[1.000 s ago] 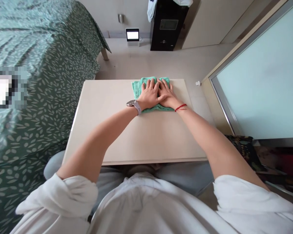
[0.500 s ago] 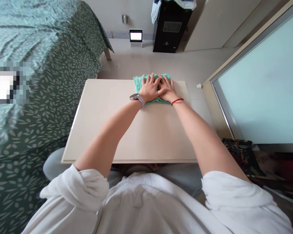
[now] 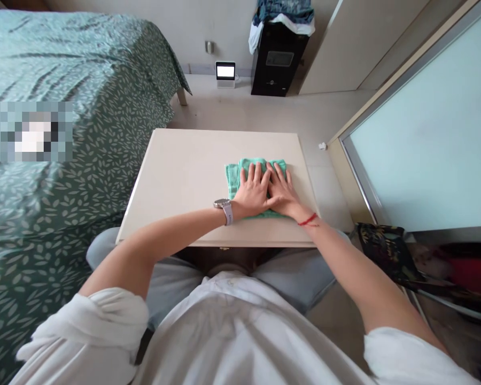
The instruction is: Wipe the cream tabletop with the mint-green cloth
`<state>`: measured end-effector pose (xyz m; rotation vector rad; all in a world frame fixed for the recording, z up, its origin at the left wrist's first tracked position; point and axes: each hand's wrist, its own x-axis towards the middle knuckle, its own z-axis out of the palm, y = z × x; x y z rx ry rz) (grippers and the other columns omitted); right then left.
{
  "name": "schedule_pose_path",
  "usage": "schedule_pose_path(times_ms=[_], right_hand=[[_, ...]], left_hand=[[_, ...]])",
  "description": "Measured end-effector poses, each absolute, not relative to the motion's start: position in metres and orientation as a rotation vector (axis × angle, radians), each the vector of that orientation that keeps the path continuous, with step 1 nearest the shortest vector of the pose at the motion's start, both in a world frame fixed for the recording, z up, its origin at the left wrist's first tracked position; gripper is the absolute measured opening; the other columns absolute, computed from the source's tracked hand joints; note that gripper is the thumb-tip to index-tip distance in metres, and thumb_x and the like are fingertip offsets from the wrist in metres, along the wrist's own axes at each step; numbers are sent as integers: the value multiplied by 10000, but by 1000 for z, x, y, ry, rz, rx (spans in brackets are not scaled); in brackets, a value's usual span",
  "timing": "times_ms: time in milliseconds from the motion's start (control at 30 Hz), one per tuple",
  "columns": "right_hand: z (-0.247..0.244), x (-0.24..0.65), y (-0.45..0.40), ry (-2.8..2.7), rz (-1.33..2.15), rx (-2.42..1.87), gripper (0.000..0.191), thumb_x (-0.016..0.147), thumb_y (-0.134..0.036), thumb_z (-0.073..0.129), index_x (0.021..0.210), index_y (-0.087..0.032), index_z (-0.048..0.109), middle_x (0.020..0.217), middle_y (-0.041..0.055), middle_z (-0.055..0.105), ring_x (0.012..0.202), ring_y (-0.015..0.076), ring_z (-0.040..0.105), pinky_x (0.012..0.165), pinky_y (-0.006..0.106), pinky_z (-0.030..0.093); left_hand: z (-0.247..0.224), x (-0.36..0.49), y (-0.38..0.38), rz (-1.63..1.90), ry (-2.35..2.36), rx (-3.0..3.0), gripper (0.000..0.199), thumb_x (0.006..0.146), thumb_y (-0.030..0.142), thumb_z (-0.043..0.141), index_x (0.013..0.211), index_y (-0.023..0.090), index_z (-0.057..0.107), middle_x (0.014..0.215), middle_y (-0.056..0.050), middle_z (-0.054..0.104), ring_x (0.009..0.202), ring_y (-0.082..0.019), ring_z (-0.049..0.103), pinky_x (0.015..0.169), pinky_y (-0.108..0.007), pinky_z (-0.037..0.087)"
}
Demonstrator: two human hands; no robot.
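Observation:
A folded green cloth (image 3: 233, 179) lies on the right part of a pale tabletop (image 3: 184, 171). My left hand (image 3: 253, 192), with a watch at the wrist, rests flat on the cloth with its fingers spread. Beside it my right hand (image 3: 284, 193), a red string round the wrist, presses flat on the same cloth, fingers apart. The two hands touch at the thumbs. Both palms hide the middle of the cloth.
A bed with a green leaf-patterned cover (image 3: 100, 101) stands at the left. Behind the table are a small lit screen (image 3: 225, 71) and a black cabinet (image 3: 273, 67) with clothes on top. A frosted panel (image 3: 433, 123) rises at the right.
Both hands and the cloth have moved from the table's far edge toward my body. The hands are still flat on the cloth, and the camera view has shifted slightly.

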<state>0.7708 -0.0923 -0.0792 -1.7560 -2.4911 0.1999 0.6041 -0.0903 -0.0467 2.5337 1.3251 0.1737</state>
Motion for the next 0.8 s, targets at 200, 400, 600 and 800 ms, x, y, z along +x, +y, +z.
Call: schedule_pose_path(times_ms=[200, 400, 600, 800], right_hand=[[-72, 774, -192, -2525, 205, -1815, 798, 1145, -480, 481, 1893, -245, 334, 1948, 187, 291, 1815, 465, 239, 1413, 805, 285], [-84, 783, -214, -2483, 205, -1874, 860, 1102, -465, 514, 1905, -250, 296, 1951, 175, 289, 1820, 471, 215, 1417, 826, 260], [-89, 813, -126, -2465, 141, -1886, 895, 1128, -418, 469, 1931, -320, 86, 1971, 139, 271, 1826, 437, 207, 1411, 802, 280], [-90, 847, -14, -2423, 104, -1905, 837, 1176, -417, 438, 1926, -331, 79, 1975, 158, 240, 1814, 464, 203, 1371, 836, 295]], left_hand=[[-44, 608, -176, 134, 1235, 2480, 1131, 1075, 777, 604, 1840, -12, 332, 1890, -341, 101, 1787, -532, 67, 1450, -761, 145], [-51, 615, -188, 161, 1140, 2500, 1180, 1065, 853, 545, 1847, -1, 316, 1892, -331, 95, 1780, -525, 29, 1452, -776, 156], [-39, 644, -111, 84, 1235, 2509, 1124, 1106, 781, 560, 1864, 8, 260, 1918, -322, 113, 1809, -500, 87, 1477, -694, 137], [-47, 678, -12, 235, 1290, 2559, 945, 1158, 667, 522, 1849, 49, 341, 1919, -293, 226, 1804, -484, 191, 1445, -700, 174]])
